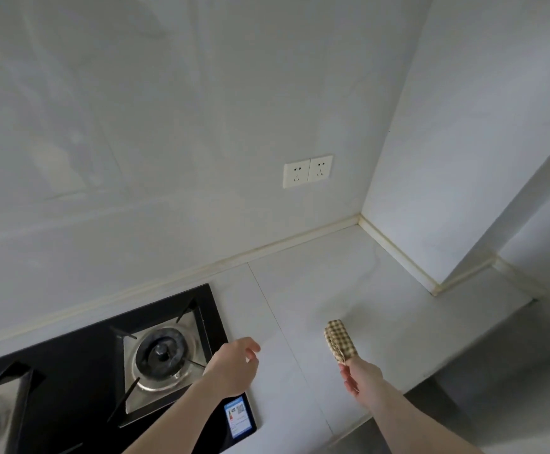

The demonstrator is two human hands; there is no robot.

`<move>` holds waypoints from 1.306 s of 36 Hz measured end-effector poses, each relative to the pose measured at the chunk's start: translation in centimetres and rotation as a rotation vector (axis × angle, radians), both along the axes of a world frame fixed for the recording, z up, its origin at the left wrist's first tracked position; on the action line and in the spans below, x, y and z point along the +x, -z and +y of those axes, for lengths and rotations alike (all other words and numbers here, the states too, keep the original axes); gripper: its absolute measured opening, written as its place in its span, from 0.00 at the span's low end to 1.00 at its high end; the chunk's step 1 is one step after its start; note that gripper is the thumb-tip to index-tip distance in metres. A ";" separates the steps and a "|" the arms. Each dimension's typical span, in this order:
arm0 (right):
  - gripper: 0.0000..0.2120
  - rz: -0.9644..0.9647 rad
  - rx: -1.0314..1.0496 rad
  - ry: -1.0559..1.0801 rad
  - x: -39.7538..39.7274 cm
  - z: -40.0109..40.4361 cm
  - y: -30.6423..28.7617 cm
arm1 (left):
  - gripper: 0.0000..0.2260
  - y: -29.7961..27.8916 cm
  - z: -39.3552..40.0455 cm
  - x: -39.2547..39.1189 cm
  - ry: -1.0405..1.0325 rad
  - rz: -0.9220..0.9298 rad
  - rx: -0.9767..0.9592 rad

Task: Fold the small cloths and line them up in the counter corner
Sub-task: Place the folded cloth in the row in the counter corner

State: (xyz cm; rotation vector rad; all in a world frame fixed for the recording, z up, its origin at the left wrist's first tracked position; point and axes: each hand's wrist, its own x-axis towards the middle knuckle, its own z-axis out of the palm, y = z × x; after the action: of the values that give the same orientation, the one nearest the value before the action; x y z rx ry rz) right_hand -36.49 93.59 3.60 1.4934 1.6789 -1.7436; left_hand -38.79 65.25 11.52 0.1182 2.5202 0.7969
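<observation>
A small folded cloth with a tan and cream check pattern is held out over the pale counter. My right hand pinches its near end, and the rest of the cloth points away toward the counter corner. My left hand hovers over the right edge of the stove with loosely curled fingers and holds nothing. No other cloths are in view.
A black gas stove with a steel burner fills the left of the counter, with a blue label at its front right corner. Two wall sockets sit above the counter. A wall pillar juts out at right, and the counter's front edge runs lower right.
</observation>
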 end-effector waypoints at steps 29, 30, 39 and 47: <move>0.07 0.057 -0.045 0.196 -19.5 15.4 5.1 | 0.09 -1.8 10.3 -14.4 -0.140 0.098 -0.086; 0.07 0.067 -0.050 0.199 -20.3 15.7 4.9 | 0.09 -2.0 10.4 -14.7 -0.146 0.099 -0.083; 0.15 0.102 -0.100 0.214 -25.2 17.4 5.1 | 0.09 -3.1 9.8 -16.4 -0.240 0.087 -0.087; 0.20 0.251 -0.278 0.306 -27.8 17.5 4.1 | 0.06 -2.9 9.6 -17.0 -0.340 0.049 0.055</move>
State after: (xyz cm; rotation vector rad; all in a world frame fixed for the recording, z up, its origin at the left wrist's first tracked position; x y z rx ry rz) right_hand -64.26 111.06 -0.49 1.5123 1.2883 -2.3001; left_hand -55.78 74.84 14.39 -0.2834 2.6009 1.0051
